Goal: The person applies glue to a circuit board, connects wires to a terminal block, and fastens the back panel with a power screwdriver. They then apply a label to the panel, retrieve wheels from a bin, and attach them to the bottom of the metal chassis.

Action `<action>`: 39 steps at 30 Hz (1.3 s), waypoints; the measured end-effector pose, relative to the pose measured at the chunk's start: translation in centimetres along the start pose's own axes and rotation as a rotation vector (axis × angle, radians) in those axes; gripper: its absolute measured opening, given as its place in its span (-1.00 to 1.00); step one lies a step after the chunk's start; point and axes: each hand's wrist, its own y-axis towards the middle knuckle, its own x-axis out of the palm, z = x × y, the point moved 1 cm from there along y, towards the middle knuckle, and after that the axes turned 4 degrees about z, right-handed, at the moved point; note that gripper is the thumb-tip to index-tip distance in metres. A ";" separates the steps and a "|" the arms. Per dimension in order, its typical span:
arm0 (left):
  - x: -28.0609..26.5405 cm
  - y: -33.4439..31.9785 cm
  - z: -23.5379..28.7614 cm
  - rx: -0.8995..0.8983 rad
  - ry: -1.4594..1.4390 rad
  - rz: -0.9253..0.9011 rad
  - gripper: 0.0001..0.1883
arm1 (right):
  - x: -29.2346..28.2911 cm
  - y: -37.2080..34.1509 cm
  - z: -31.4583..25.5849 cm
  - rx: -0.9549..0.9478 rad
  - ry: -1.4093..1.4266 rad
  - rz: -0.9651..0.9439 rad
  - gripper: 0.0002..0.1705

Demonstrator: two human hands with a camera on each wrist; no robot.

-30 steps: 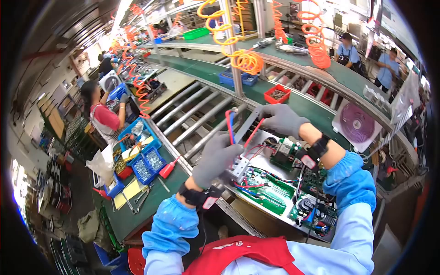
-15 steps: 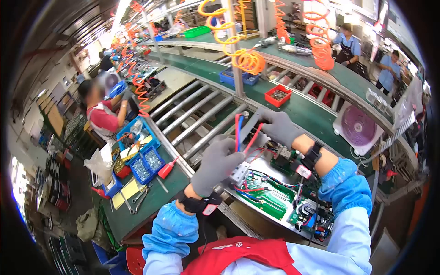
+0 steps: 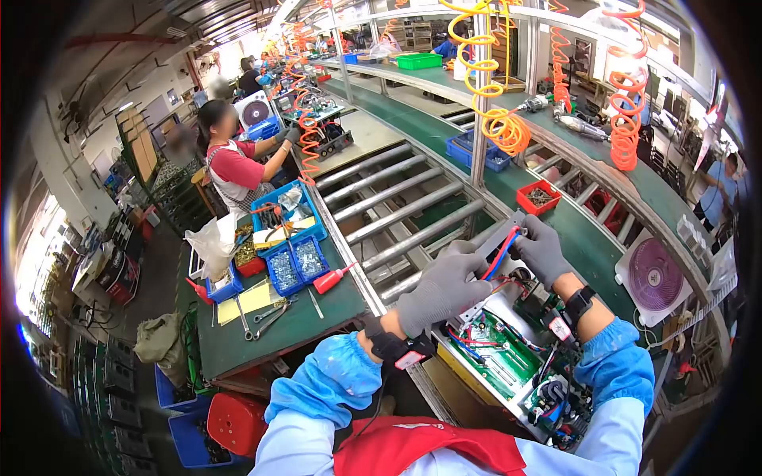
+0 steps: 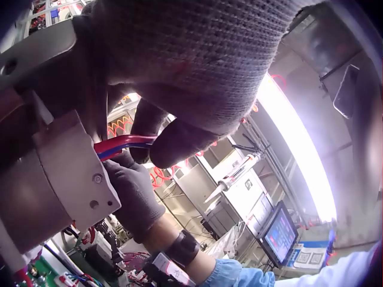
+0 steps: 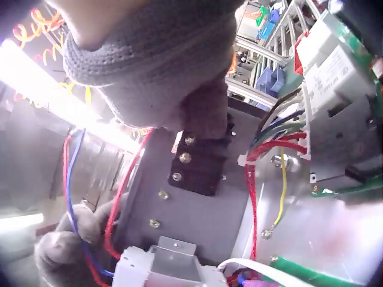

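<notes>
Both hands wear grey knitted gloves. My left hand (image 3: 444,292) is at the near left side of an upright grey metal panel (image 5: 140,206). Its thumb and finger pinch red and blue wires (image 4: 125,144) in the left wrist view. My right hand (image 3: 541,250) grips the panel's far upper end, its fingers beside a black block (image 5: 197,170) fixed on with screws. A light grey transformer-like part (image 5: 173,263) sits low against the panel. Below the hands lies an open metal chassis with a green circuit board (image 3: 508,357) and bundled wires.
Steel rollers (image 3: 409,202) run beyond the chassis. To the left, a green bench (image 3: 294,333) bears blue screw bins (image 3: 295,266), a red bottle (image 3: 332,278) and wrenches (image 3: 258,321). Orange coiled hoses (image 3: 504,131) hang overhead. A person (image 3: 238,163) works at the far left.
The head view has turned left, shifting the scene rightward. The red and blue wires, which stood up in a loop, now lean toward the right hand. The left hand has moved nearer the panel.
</notes>
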 end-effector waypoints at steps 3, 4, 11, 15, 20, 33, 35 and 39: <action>0.5 -0.1 0.1 0.120 0.009 0.002 -0.62 | 0.1 -0.1 0.4 -0.187 -0.296 0.109 -0.75; 0.8 -0.3 0.3 0.123 0.040 0.017 -0.63 | 0.1 -0.3 0.3 -0.203 -0.328 0.114 -0.76; 0.9 -0.2 0.0 0.070 -0.104 0.037 -0.66 | -2.3 -0.3 -4.8 -0.031 -0.372 -0.040 -0.65; 0.8 0.0 -0.1 0.064 -0.133 0.034 -0.68 | -4.4 -1.0 -7.7 -0.131 -0.238 -0.293 -0.60; 0.7 -0.5 0.2 0.046 -0.202 0.129 -0.71 | -4.2 -2.3 -8.1 -0.333 -0.331 -0.259 -0.65; 0.4 -1.4 1.3 -0.051 -0.403 0.241 -0.76 | -4.2 -2.3 -5.3 -0.122 -0.327 -0.306 -0.75; 0.3 -0.9 0.6 0.018 -0.222 0.242 -0.77 | -4.5 -1.7 -4.0 -0.052 -0.313 -0.275 -0.72; 0.0 -0.6 1.6 -0.028 -0.108 0.181 -0.75 | -3.8 -0.9 -3.8 0.048 -0.343 -0.314 -0.76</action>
